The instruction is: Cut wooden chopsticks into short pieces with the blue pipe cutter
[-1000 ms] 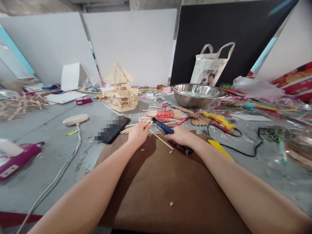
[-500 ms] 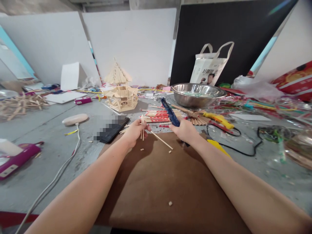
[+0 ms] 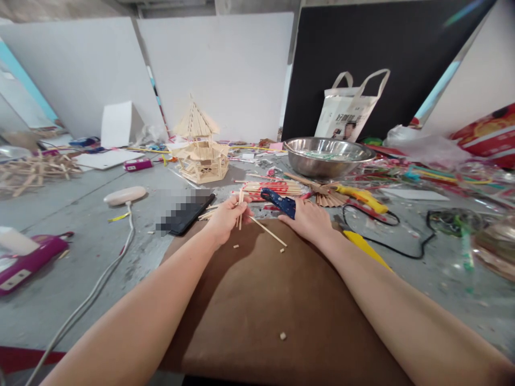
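Observation:
My left hand (image 3: 226, 219) is closed around a few short, pale wooden sticks (image 3: 240, 212), pinched upright at the fingertips. A longer thin stick (image 3: 269, 231) slants over the brown board (image 3: 257, 300), its upper end close to those fingers; I cannot tell whether they touch it. My right hand (image 3: 309, 219) grips a dark blue tool (image 3: 277, 201), tilted to the left, its kind unclear and its far part hidden by the hand. Beyond both hands lies a bundle of sticks with red paper (image 3: 273, 190). Small cut-off bits (image 3: 282, 336) of wood rest on the board.
A wooden pagoda model (image 3: 203, 155) stands behind the left hand, near a black phone-like object (image 3: 191, 214). A steel basin (image 3: 328, 158), a yellow glue gun (image 3: 362, 198) with a black cord and a folding fan (image 3: 330, 196) are at the right. A white cable (image 3: 120, 257) runs at left.
The blue tool has tipped from steep to nearly level, pointing left, as my right hand turned palm-down. My left hand and its sticks have shifted slightly.

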Tool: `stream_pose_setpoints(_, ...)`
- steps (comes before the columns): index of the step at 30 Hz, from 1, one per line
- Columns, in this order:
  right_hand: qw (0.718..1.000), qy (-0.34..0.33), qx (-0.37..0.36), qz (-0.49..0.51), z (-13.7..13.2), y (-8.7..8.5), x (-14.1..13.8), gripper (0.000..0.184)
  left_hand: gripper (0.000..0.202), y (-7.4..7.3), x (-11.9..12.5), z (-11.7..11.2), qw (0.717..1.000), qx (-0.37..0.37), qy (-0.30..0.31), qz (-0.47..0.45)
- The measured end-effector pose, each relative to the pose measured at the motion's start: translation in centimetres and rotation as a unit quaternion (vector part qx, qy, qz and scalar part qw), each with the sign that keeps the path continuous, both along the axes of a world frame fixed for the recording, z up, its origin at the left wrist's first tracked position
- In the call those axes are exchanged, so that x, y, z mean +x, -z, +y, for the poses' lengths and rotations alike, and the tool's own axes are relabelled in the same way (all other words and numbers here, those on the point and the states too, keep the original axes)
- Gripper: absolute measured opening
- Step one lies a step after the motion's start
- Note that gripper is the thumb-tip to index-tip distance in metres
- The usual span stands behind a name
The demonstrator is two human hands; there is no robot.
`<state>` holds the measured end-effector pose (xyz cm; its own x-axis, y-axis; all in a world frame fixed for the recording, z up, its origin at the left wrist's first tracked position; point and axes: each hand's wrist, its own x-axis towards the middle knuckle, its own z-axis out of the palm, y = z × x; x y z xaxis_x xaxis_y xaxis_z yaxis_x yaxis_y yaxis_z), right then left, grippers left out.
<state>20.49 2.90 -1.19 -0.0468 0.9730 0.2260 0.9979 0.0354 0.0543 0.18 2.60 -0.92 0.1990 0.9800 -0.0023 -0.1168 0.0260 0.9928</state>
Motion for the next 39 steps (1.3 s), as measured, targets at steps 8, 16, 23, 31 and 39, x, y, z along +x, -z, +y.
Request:
stream_pose_setpoints(8,0.999,-0.034,-0.013,-0.024,0.9,1.3,0.8,0.08,0.022,0.3,0.5,-0.1,0.995,0.058,-0.006,0.082)
stream_pose_setpoints(16,0.979,-0.189,0.062,0.046,-0.9,-0.9,-1.0,0.039,0.029,0.9,0.7,0.1,0.997,0.054,-0.015,0.062)
stream_pose_setpoints(23,0.968,-0.217,-0.109,0.065,-2.0,-1.0,-2.7,0.023,0.025,0.6,1.1,-0.3,0.999,0.028,0.001,0.02)
stream_pose_setpoints(31,0.946,-0.201,-0.186,0.175,-1.5,-1.1,-2.0,0.012,0.028,0.8,1.0,-0.3,0.995,0.058,-0.011,0.081)
stream_pose_setpoints(39,0.903,-0.216,-0.092,0.36,-2.0,-1.6,-2.5,0.014,0.027,1.6,1.6,-0.3,0.999,0.029,0.01,0.036)
